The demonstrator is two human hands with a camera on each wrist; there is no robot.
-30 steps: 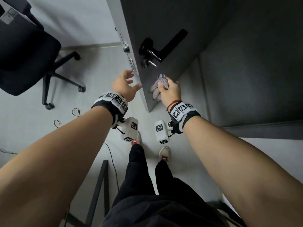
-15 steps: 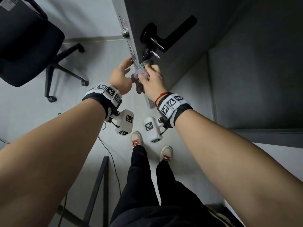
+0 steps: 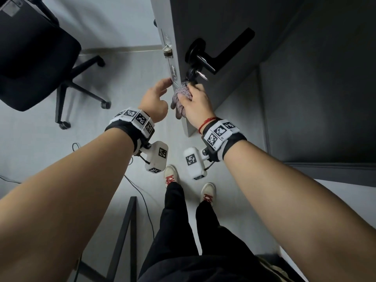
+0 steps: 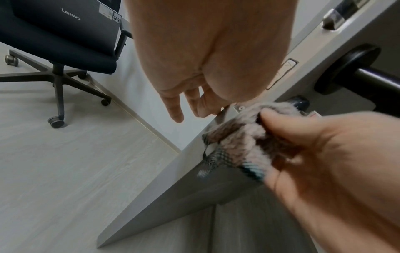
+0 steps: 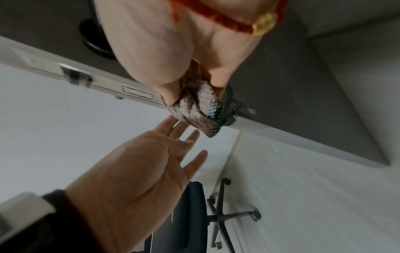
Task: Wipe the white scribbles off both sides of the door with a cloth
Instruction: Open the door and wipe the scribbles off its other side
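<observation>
Grey door (image 3: 213,21) edge; right hand (image 3: 195,102) grips cloth (image 3: 182,98) bunched just below handle (image 3: 215,58); left hand (image 3: 155,98) loose, fingers on edge; no scribbles visible rn, so progress unclear imo.

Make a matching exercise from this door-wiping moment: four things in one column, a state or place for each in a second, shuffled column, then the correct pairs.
Things:
1. cloth
2. left hand
3. door handle
4. office chair

States or places:
A. black lever on the door's dark face
B. bunched in the right hand at the door's edge
C. stands on the pale floor, left of the door
D. fingers straight, holding nothing, beside the door's edge

Pairs: 1-B, 2-D, 3-A, 4-C
</observation>
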